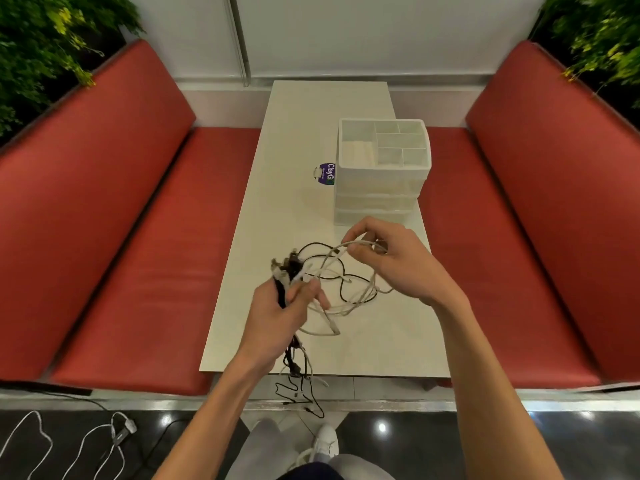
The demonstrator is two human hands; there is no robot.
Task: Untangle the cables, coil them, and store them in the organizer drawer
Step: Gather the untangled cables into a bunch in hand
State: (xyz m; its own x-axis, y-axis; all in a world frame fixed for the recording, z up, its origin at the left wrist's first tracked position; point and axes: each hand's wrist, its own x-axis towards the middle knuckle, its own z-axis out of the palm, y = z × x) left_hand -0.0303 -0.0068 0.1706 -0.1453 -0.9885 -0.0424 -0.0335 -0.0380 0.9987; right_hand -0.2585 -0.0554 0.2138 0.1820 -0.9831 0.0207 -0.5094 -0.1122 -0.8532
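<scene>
Both hands hold work above the near half of the table (304, 126). The left hand (277, 317) grips the bunch of cables (332, 271) near the plug ends, and loose tails hang down past the near edge. The right hand (398, 261) pinches one white loop (360, 241). The tangle stretches from left to right between them. The organizer (381, 188) stands just beyond the right hand, by the right edge, and its drawers look closed.
</scene>
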